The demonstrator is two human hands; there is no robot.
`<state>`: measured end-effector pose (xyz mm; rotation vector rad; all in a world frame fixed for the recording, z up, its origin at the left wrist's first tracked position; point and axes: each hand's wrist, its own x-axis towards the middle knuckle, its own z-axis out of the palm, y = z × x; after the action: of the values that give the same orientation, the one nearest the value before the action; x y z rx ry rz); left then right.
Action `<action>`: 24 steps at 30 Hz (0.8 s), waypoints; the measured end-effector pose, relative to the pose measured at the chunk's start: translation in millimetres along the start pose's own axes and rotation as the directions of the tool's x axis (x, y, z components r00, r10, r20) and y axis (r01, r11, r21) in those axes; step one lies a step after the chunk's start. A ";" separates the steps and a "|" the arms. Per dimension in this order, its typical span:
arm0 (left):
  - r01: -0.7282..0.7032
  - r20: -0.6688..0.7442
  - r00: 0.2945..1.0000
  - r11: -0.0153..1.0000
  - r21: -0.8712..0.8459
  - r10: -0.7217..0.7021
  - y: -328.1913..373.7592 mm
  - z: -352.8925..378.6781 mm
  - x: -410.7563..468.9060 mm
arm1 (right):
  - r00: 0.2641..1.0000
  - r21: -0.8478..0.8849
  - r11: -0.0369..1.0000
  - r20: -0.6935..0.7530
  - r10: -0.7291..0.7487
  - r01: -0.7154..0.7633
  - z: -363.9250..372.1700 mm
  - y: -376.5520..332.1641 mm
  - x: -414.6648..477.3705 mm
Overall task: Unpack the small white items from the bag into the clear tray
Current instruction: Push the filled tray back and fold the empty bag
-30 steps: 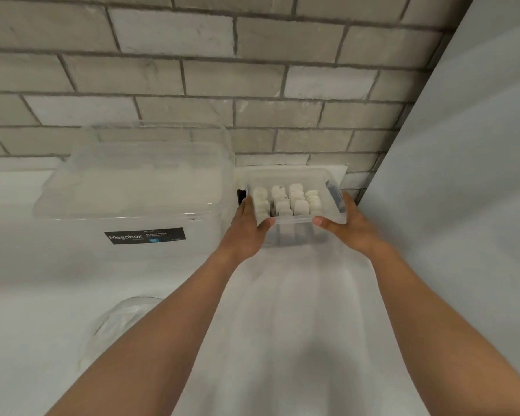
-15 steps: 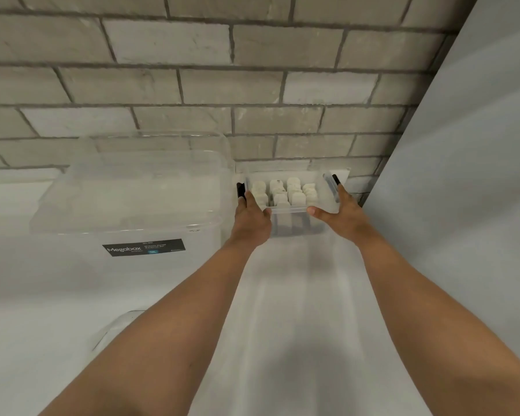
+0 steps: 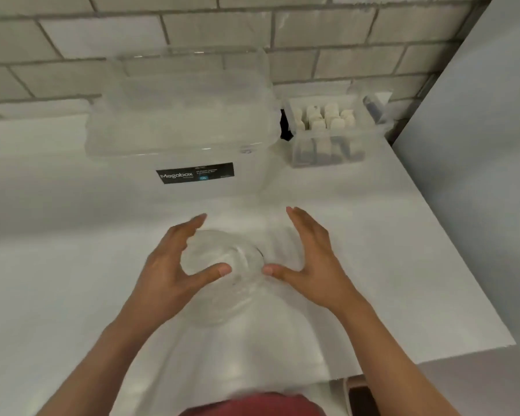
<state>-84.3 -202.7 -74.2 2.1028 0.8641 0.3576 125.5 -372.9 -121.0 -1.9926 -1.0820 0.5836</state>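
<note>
we see our left hand [image 3: 174,265] and right hand [image 3: 309,259] spread either side of the clear bag [image 3: 222,295], thumbs at its near edge. the clear tray [image 3: 327,154] holding small white items [image 3: 327,118] sits by the wall, beside a large clear box [image 3: 177,115].

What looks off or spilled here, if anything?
Nothing stands out. The white items sit inside the clear tray by the wall, none on the table. The crumpled bag lies between the left hand and right hand.
</note>
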 end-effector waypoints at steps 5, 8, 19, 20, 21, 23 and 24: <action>0.168 0.161 0.966 0.963 0.211 -0.204 -95.1 -52.5 -29.5 | 0.973 -0.161 0.978 0.212 -0.094 0.129 55.1 -16.1 -31.9; 0.024 0.283 0.952 0.954 0.300 -0.113 -115.4 -48.1 -30.1 | 0.979 -0.269 0.949 0.164 -0.123 0.164 79.4 -15.4 -37.4; -0.314 0.350 0.890 0.949 0.008 0.292 -110.5 -14.9 -23.2 | 0.999 -0.254 0.966 0.030 -0.043 0.049 101.2 -21.9 -66.5; -0.336 0.365 0.875 0.942 -0.020 0.319 -106.1 -9.8 -24.0 | 0.999 -0.229 0.972 0.016 -0.051 0.053 102.1 -24.1 -69.4; -0.363 0.370 0.858 0.930 -0.053 0.356 -100.2 -3.5 -24.9 | 0.999 -0.182 0.982 -0.008 -0.047 0.045 103.0 -27.1 -72.2; -0.410 0.351 0.833 0.903 -0.129 0.428 -87.3 12.0 -28.4 | 0.997 -0.047 0.999 -0.077 0.013 -0.017 103.6 -36.4 -78.1; -0.415 0.328 0.831 0.893 -0.175 0.450 -79.9 20.2 -30.3 | 0.992 0.032 0.998 -0.113 0.049 -0.046 102.8 -41.4 -80.9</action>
<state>-132.3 -200.8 -147.7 2.1681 0.1415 0.2258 -8.9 -384.9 -146.1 -2.0057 -0.9541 0.5010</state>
